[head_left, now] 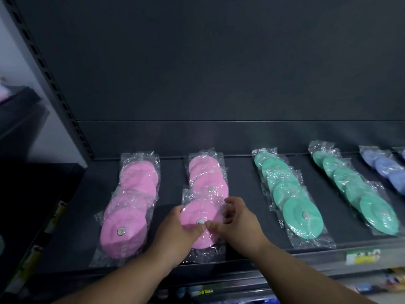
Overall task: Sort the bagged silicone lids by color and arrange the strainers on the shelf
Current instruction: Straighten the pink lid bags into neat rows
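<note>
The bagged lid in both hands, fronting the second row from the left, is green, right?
No, the head view shows the bagged lid in the left hand and right hand is pink; it does front the second row.

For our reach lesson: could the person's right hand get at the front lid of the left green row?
Probably yes. The front green lid lies right of the right hand on the same shelf, with bare shelf between and nothing over it; the hand must first release the front pink lid.
</note>
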